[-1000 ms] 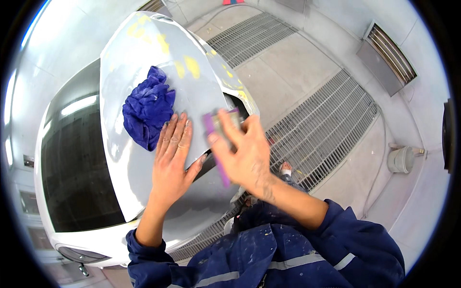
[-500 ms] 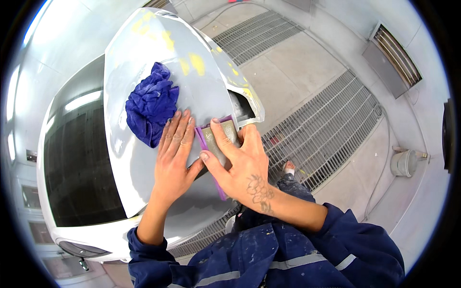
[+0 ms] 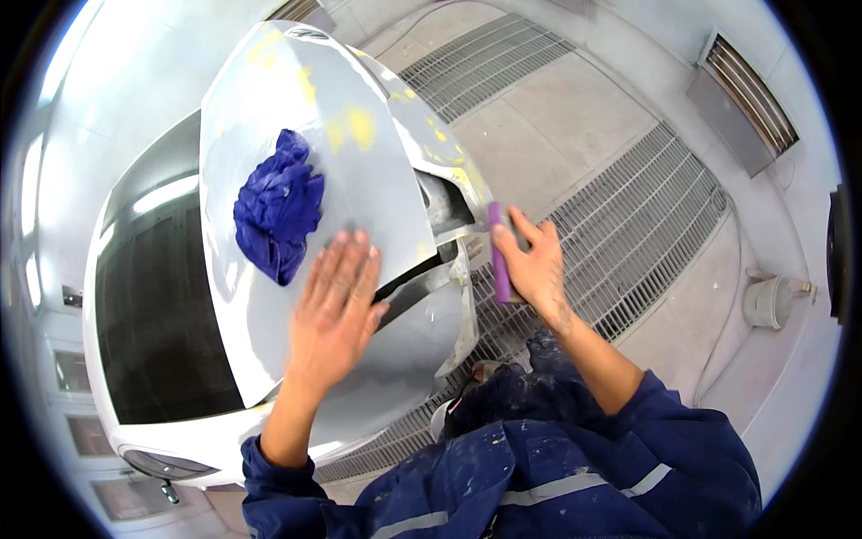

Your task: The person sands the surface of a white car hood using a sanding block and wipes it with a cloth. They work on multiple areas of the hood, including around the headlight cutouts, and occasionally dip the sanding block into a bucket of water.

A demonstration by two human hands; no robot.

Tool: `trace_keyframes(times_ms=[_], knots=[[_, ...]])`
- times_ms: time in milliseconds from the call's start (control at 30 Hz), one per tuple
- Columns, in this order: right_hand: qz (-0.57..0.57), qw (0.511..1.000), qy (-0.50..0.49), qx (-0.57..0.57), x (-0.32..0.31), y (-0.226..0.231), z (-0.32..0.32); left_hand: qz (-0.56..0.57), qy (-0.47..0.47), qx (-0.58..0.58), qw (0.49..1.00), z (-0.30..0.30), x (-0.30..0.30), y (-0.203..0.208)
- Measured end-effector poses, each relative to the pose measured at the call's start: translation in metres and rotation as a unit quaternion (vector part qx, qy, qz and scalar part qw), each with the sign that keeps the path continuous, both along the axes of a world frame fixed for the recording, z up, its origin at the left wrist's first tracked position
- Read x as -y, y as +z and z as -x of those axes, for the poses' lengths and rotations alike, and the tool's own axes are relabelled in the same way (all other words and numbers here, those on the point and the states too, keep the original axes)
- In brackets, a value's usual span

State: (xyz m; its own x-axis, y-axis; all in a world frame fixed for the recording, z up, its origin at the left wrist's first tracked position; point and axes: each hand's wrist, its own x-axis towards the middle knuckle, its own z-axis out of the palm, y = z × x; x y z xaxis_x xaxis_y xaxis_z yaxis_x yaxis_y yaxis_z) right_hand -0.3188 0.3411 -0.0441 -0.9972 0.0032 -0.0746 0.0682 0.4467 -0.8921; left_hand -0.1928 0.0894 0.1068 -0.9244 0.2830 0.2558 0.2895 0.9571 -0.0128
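My left hand lies flat on the matte grey car panel, fingers stretched out and close together, near the panel's edge. Just beyond its fingertips a crumpled blue cloth rests on the panel. My right hand grips a purple-edged sanding block, lifted off the car and held out to the right past the lamp opening. The block is seen mostly edge-on, and my palm hides part of it. Yellow patches mark the grey surface farther off.
The car's dark window lies to the left. Floor grates run along the right side. A grey bucket stands by the right wall, below a wall vent. A hose trails along the floor beside it.
My right hand has lifted the sanding block off the panel's edge and swung it right, away from the left hand. The left hand stays on the panel, nearly in place.
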Motion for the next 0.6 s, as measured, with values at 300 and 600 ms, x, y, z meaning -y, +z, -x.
trace_keyframes(times_ms=[300,600], knots=[[0.167,0.978,0.006,0.124,-0.023,-0.047,-0.023,0.263,0.004,0.039,0.964,0.039,-0.076,-0.019],[0.303,0.95,0.059,0.053,0.001,-0.007,-0.016,-0.067,-0.099,0.121,0.985,0.002,-0.073,-0.011]])
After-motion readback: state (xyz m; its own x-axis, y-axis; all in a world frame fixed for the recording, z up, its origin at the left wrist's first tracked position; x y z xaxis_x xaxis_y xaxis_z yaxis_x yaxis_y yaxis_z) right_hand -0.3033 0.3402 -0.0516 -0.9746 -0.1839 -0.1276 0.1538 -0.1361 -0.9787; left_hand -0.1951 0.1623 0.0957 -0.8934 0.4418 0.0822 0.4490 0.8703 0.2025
